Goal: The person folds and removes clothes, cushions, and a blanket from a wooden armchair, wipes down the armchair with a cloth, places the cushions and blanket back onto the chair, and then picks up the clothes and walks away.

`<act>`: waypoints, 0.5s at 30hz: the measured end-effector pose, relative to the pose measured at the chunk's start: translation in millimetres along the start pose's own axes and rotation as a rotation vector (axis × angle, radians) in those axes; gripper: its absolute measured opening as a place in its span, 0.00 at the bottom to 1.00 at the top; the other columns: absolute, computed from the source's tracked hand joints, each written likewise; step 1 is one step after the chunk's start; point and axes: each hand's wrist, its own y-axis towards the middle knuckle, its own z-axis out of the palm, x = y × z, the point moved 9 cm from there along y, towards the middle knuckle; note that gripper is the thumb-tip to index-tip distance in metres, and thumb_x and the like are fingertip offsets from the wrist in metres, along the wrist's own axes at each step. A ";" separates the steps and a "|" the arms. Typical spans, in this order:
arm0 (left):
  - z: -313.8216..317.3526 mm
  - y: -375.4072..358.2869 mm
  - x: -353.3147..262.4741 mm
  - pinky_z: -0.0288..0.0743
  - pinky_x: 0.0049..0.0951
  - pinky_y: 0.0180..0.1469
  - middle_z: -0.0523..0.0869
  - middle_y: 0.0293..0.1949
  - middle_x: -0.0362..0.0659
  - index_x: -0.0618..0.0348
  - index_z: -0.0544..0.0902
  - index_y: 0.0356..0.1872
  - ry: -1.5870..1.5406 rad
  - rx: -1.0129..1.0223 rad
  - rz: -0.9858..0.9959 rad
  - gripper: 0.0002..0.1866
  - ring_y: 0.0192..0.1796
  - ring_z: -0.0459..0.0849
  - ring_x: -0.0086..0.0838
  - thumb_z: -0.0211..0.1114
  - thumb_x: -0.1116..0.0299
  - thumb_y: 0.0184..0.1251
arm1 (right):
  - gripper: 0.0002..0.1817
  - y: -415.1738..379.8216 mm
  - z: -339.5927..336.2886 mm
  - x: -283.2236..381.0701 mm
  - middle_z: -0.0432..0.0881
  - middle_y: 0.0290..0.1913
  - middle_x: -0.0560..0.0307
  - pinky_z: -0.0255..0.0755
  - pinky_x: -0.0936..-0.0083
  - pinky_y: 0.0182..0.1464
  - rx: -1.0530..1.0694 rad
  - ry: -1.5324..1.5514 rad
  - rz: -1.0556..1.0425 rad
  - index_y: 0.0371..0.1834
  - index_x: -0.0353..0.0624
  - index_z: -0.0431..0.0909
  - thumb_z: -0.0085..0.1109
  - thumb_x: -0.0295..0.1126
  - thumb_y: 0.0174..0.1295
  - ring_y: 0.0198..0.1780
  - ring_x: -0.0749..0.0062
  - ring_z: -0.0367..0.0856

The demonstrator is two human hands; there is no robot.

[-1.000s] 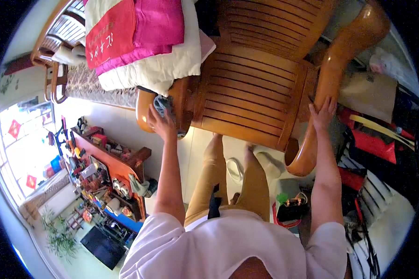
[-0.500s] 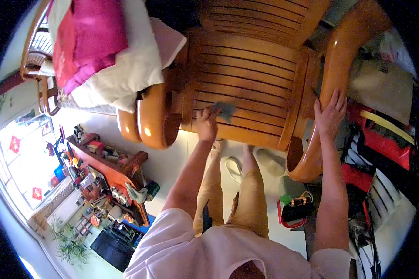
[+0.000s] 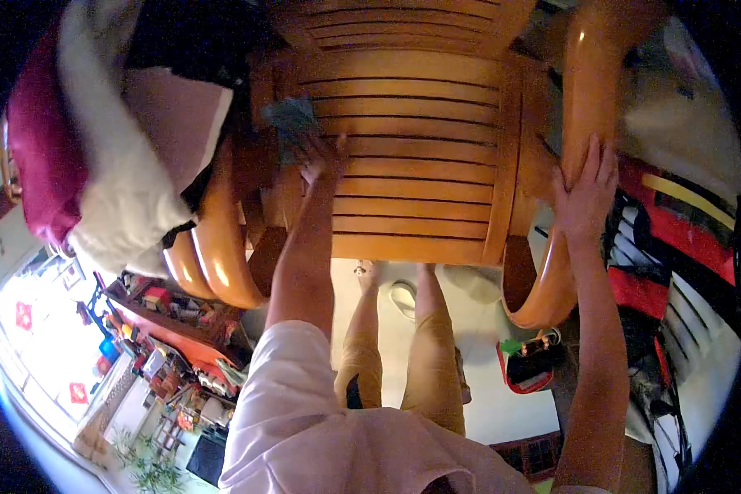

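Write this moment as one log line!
left hand: presses cloth on chair seat | right hand: rests on armrest

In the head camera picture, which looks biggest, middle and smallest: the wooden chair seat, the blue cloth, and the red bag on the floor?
1. wooden chair seat, by far the biggest.
2. and 3. blue cloth under the left hand and red bag look about alike; the bag lies farther away, so I won't rank them.

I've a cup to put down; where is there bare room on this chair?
The slatted wooden seat is bare between the left hand with its grey-blue cloth and the right hand on the rounded armrest. Left is crowded by white and magenta bedding.
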 end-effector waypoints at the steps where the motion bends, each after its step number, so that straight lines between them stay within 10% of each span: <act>1: -5.4 9.8 0.6 0.45 0.53 0.70 0.47 0.72 0.50 0.48 0.51 0.71 -0.003 -0.060 0.003 0.36 0.72 0.46 0.50 0.45 0.42 0.66 | 0.43 -0.5 1.0 0.9 0.55 0.68 0.39 0.53 0.53 0.68 0.015 0.004 -0.007 0.69 0.39 0.51 0.62 0.41 0.52 0.66 0.40 0.56; 15: -57.5 106.3 4.8 0.50 0.53 0.67 0.57 0.68 0.48 0.48 0.62 0.65 -0.111 -0.438 -0.153 0.33 0.68 0.53 0.55 0.56 0.51 0.59 | 0.42 5.9 5.0 1.3 0.55 0.67 0.35 0.49 0.51 0.68 0.016 0.050 -0.035 0.67 0.34 0.53 0.60 0.42 0.51 0.67 0.40 0.53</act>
